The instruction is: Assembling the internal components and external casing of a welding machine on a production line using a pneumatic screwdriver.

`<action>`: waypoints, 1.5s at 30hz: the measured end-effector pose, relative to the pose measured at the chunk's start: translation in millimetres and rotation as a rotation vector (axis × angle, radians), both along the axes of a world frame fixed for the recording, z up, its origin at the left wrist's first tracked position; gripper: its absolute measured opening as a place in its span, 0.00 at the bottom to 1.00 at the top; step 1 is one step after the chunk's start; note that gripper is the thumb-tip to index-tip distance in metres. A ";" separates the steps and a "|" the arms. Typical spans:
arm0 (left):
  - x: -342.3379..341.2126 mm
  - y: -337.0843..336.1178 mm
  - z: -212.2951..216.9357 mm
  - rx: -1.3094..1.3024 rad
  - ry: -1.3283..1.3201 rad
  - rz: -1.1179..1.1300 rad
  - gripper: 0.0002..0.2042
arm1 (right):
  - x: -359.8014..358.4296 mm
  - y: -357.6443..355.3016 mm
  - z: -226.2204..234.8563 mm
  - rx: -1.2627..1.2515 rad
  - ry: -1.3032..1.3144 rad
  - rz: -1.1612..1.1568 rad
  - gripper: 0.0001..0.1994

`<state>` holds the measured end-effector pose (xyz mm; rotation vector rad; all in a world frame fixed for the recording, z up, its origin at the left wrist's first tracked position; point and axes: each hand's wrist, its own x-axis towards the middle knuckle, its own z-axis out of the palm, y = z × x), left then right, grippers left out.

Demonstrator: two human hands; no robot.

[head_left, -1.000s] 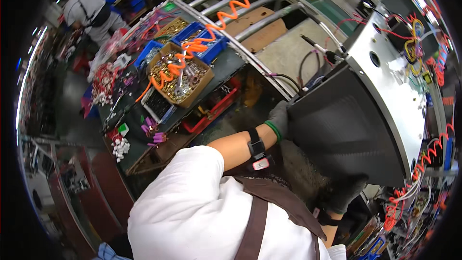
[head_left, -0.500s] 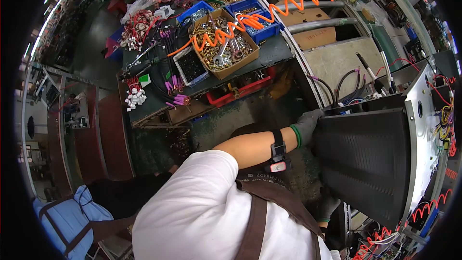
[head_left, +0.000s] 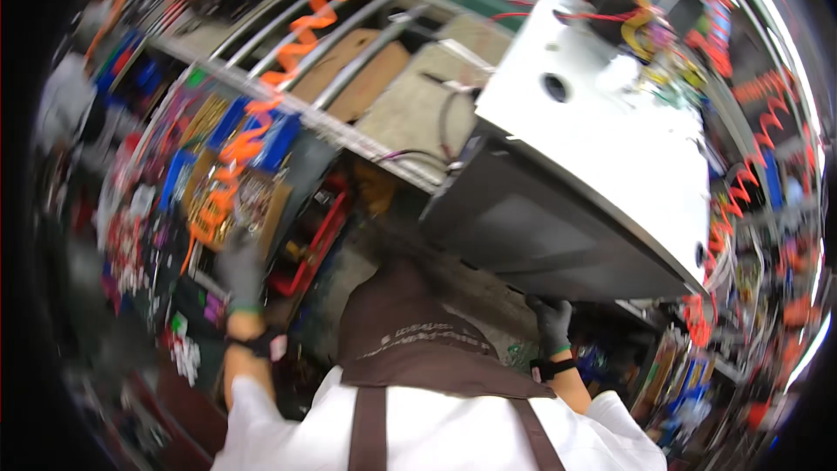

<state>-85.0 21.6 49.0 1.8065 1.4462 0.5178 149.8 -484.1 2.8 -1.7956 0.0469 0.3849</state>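
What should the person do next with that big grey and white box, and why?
Probably bring the left hand back onto the large grey and white cabinet. Only the gloved right hand is under its lower edge, while the left hand is off to the side by the parts bins, touching nothing that can be made out. One hand seems little for something so bulky.

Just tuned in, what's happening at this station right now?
A person in a white shirt and brown apron stands at a cluttered assembly bench. Their gloved right hand grips the lower edge of a large white and grey cabinet. Their gloved left hand is raised off it, near the orange coiled hose and parts bins. The picture is motion-blurred.
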 end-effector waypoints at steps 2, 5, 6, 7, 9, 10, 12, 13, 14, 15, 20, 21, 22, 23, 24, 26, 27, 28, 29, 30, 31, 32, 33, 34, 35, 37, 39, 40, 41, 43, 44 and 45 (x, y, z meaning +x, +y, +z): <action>-61.9 47.4 -4.8 0.220 -0.209 0.003 0.14 | -1.6 0.3 -2.3 0.089 -0.033 -0.012 0.07; -122.8 86.8 -18.0 0.131 0.462 -0.124 0.17 | -1.7 -1.8 -4.8 -0.107 -0.072 0.036 0.11; -128.3 92.3 -25.3 0.122 0.541 -0.185 0.18 | -0.4 -2.8 -5.5 -0.118 -0.049 0.027 0.11; -128.8 96.6 -32.1 0.142 0.515 -0.167 0.22 | 0.2 -4.0 -6.4 -0.135 -0.049 0.024 0.11; -119.0 100.4 -42.1 0.056 0.413 -0.163 0.31 | 2.5 -7.4 -8.5 -0.210 0.008 0.013 0.13; -111.5 101.9 -44.1 0.076 0.404 -0.201 0.35 | 4.3 -9.6 -10.2 -0.164 -0.038 0.032 0.12; -98.5 102.4 -43.1 0.083 0.496 -0.295 0.44 | 4.6 -14.7 -16.6 -0.177 -0.034 0.063 0.10; -91.0 102.0 -41.6 0.080 0.558 -0.321 0.43 | 5.1 -17.2 -21.5 -0.240 -0.092 0.084 0.10; -82.8 101.8 -39.5 0.154 0.599 -0.373 0.42 | 6.0 -19.8 -27.4 -0.312 -0.140 0.126 0.10; -73.6 102.0 -37.2 0.086 0.568 -0.358 0.41 | 5.9 -21.9 -33.7 -0.382 -0.257 0.165 0.10; -8.4 99.7 -34.5 0.138 0.579 -0.455 0.38 | 6.7 -21.7 -52.5 0.521 0.122 -0.135 0.18; 1.1 98.8 -34.6 0.147 0.586 -0.470 0.37 | 5.0 -21.3 -49.4 0.233 0.052 -0.086 0.17; 9.3 98.2 -35.1 0.154 0.589 -0.484 0.37 | 3.7 -19.2 -43.6 0.069 -0.126 -0.009 0.16; 14.3 97.0 -35.7 0.159 0.594 -0.492 0.36 | -0.8 -19.8 -35.6 -0.022 -0.124 0.005 0.15; 18.6 96.7 -36.0 0.159 0.596 -0.497 0.35 | 0.3 -16.7 -26.9 -0.013 -0.177 0.032 0.15; 22.1 95.5 -36.6 0.161 0.595 -0.496 0.34 | -0.7 -12.2 -9.9 -0.108 -0.128 0.071 0.14; 22.1 95.0 -37.0 0.158 0.599 -0.495 0.33 | -0.8 -10.3 -3.2 -0.044 -0.191 0.108 0.14; 20.7 94.8 -36.9 0.155 0.596 -0.494 0.33 | -0.9 -8.5 1.4 -0.099 -0.176 0.095 0.13; 19.7 94.6 -37.3 0.153 0.595 -0.497 0.32 | 0.2 -7.3 4.1 -0.091 -0.219 0.090 0.13; 17.0 94.9 -37.2 0.151 0.589 -0.494 0.32 | 0.3 -7.3 5.1 -0.078 -0.240 0.084 0.13; 14.3 95.4 -37.7 0.146 0.587 -0.494 0.31 | 1.1 -7.6 4.4 -0.093 -0.234 0.048 0.13; 8.5 97.0 -37.1 0.141 0.581 -0.486 0.31 | 2.3 -8.3 2.9 -0.101 -0.203 0.021 0.13; 1.6 99.0 -37.1 0.134 0.575 -0.474 0.30 | 2.3 -9.0 0.9 -0.103 -0.170 0.012 0.13; -7.6 101.1 -36.7 0.125 0.571 -0.459 0.29 | 3.9 -8.4 -1.1 -0.091 -0.113 0.030 0.13; -19.0 103.6 -35.6 0.114 0.569 -0.434 0.29 | 4.2 -8.9 -2.5 -0.181 -0.154 0.078 0.16; -40.8 106.7 -33.9 0.095 0.553 -0.389 0.28 | 6.3 -9.2 -3.5 -0.234 -0.151 0.123 0.18; -62.3 106.5 -32.4 0.069 0.536 -0.348 0.27 | 7.2 -8.6 -2.8 -0.203 -0.097 0.090 0.18; -72.8 104.7 -31.8 0.056 0.527 -0.324 0.26 | 7.1 -8.1 -1.8 -0.202 -0.112 0.069 0.16; -85.0 102.6 -29.3 0.041 0.514 -0.294 0.26 | 6.6 -6.9 -0.6 -0.209 -0.131 0.062 0.15; -108.3 95.6 -22.0 0.004 0.479 -0.217 0.25 | 4.6 -4.9 2.5 -0.226 -0.173 0.069 0.13; -117.2 91.8 -16.6 -0.025 0.448 -0.176 0.25 | 3.6 -4.5 4.2 -0.237 -0.193 0.081 0.13; -123.0 87.5 -10.8 -0.061 0.376 -0.131 0.24 | 2.3 -4.3 6.0 -0.249 -0.212 0.091 0.13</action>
